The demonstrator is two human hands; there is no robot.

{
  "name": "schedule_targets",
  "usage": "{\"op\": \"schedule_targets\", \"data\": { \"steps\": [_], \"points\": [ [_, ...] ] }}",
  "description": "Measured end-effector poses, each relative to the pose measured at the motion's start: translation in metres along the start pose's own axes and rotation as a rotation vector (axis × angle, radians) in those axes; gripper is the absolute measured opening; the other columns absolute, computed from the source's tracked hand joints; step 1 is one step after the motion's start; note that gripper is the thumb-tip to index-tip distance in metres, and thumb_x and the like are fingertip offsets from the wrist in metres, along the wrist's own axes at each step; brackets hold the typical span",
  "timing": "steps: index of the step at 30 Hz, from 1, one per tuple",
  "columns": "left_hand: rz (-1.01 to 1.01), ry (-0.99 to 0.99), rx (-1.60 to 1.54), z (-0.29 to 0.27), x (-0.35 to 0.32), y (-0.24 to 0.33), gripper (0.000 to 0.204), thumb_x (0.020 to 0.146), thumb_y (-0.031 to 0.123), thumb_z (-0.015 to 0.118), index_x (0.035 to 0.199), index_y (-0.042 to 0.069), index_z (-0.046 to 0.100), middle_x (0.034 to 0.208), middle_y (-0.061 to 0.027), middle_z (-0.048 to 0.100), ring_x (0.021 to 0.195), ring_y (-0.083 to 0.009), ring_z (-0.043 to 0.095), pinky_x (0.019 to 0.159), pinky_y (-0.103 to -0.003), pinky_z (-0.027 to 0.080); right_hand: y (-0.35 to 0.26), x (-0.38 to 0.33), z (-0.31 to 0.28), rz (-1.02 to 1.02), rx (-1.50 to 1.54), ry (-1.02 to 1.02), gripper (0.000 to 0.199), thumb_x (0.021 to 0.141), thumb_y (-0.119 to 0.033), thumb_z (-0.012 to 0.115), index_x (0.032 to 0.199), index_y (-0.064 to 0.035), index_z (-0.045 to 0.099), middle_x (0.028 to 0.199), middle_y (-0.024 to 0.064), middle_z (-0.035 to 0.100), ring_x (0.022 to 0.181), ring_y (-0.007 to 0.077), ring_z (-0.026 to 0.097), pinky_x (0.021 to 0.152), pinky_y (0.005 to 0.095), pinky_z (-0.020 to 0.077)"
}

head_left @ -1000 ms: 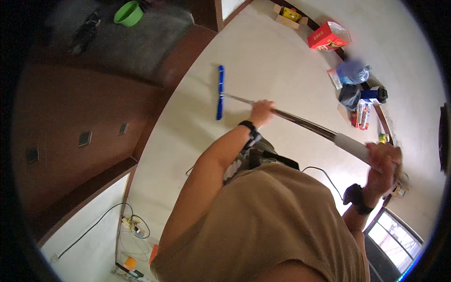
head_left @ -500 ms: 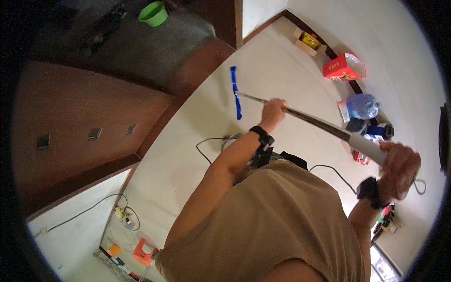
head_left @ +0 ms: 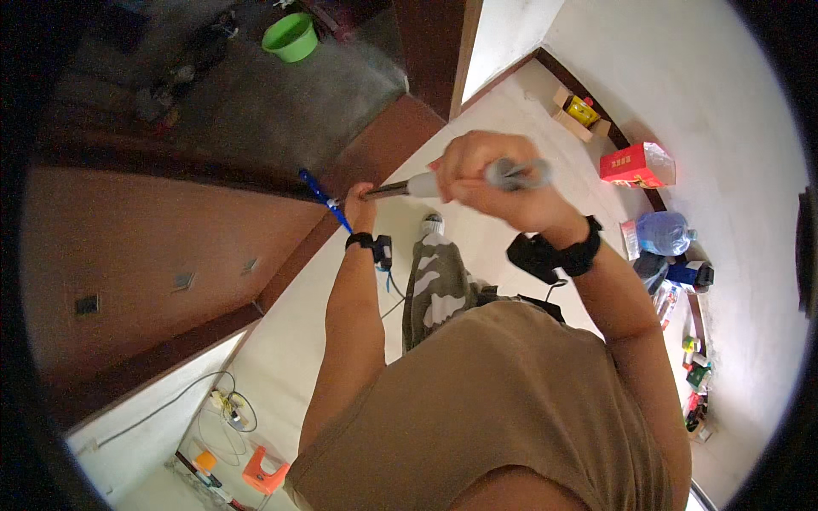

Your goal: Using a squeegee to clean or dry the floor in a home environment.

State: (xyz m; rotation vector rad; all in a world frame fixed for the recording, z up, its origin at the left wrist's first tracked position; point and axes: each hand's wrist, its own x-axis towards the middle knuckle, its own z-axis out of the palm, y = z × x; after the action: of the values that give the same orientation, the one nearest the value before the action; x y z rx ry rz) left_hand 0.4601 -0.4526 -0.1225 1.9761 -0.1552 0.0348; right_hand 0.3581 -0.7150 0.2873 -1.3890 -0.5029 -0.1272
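A long-handled mop with a narrow blue head (head_left: 313,186) reaches away from me to the left. Its head lies over the brown door sill, beside the doorway. Low on the metal pole, my left hand (head_left: 359,207) is closed around it, close to the head. My right hand (head_left: 494,180) grips the pale grey upper end of the handle (head_left: 423,184), and its fingers are slightly blurred. Both wrists wear black straps with small devices. My foot (head_left: 433,224) in a light shoe shows below the pole, under a camouflage trouser leg.
A brown door (head_left: 170,247) stands at the left, with a dark room and a green basin (head_left: 290,37) beyond the sill. Along the right wall are a red box (head_left: 632,166), a large water bottle (head_left: 663,233) and a carton (head_left: 579,117). An orange stool (head_left: 263,471) and cables sit lower left.
The mop head has moved left from the pale floor to the door sill. Both hands have gone left with the pole, and my right hand is farther forward. A foot has come into view.
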Motion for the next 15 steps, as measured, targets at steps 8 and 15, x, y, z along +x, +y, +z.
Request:
{"op": "schedule_targets", "data": {
  "steps": [8,15],
  "points": [
    [0.006,-0.241,0.309,0.04,0.069,0.066,0.012,0.069,0.009,0.054,0.079,0.01,0.061,0.084,-0.0098,0.06,0.082,-0.0294,0.057,0.073,-0.037,0.045,0.013,0.047,-0.047,0.233,-0.069,0.378,0.017,0.076,0.0,0.059,0.066,-0.0036,0.046,0.062,0.0052,0.053,0.057,0.0111,0.05,0.052,0.024,0.0388],
    [0.083,-0.607,0.278,0.151,0.119,0.143,0.012,0.07,0.016,0.055,0.075,0.009,0.063,0.082,-0.0127,0.061,0.083,-0.0308,0.056,0.072,-0.04,0.045,-0.022,0.004,-0.091,0.083,-0.293,0.768,0.016,0.076,0.006,0.051,0.067,-0.0035,0.042,0.066,0.0128,0.055,0.059,0.0188,0.053,0.055,0.0295,0.0456]
  ]
}}
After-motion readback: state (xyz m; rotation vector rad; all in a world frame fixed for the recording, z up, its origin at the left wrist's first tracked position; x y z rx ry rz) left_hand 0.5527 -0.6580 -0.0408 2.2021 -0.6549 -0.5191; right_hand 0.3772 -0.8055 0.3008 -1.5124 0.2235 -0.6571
